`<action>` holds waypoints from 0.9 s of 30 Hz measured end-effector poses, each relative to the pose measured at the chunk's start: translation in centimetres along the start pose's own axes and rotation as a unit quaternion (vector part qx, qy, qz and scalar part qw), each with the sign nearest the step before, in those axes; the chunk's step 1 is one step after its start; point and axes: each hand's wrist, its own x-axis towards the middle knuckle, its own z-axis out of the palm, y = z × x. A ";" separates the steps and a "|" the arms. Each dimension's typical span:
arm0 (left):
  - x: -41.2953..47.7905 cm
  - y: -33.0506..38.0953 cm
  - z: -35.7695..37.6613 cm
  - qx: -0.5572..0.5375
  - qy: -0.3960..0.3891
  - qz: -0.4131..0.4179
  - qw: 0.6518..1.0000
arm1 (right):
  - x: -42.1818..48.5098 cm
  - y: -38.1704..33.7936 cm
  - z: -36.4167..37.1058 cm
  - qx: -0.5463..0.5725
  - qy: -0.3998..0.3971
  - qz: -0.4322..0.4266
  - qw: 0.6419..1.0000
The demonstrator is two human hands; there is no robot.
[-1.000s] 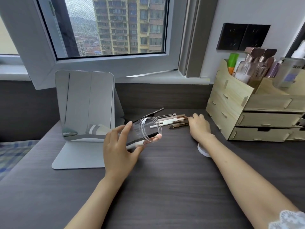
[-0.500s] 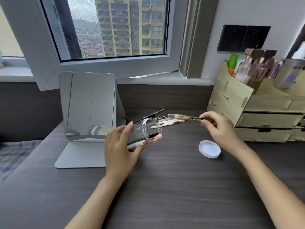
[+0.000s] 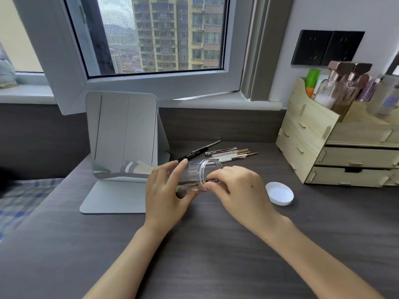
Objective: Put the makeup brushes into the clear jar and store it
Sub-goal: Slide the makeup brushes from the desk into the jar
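Note:
My left hand (image 3: 166,190) grips the clear jar (image 3: 197,173), held on its side above the desk with its mouth facing right. My right hand (image 3: 239,188) is at the jar's mouth, fingers pinched on a brown-handled makeup brush (image 3: 212,180) that reaches into the jar. Several more makeup brushes (image 3: 231,155) and a black pencil (image 3: 199,151) lie in a row on the desk behind the jar. The jar's white lid (image 3: 279,193) lies flat on the desk to the right of my right hand.
A standing mirror (image 3: 124,137) on a flat base is at the left. A wooden drawer organizer (image 3: 336,143) with bottles on top stands at the right. An open window sash (image 3: 151,83) overhangs the sill behind the dark wooden desk (image 3: 216,244).
My right hand picked a brush from the row, lifted it, and brought it left to the jar's mouth. My left hand kept holding the jar on its side.

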 end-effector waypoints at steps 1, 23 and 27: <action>0.0 0.0 0.0 -0.002 0.003 -0.002 1.000 | -0.1 -0.1 0.1 0.011 -0.012 -0.001 1.000; 0.2 -0.7 0.0 0.005 0.020 -0.058 0.998 | 6.3 14.8 7.2 -0.171 -0.154 0.185 0.955; 0.2 -0.6 0.3 0.004 0.014 -0.056 0.998 | 6.7 15.2 7.2 -0.172 -0.181 0.162 0.955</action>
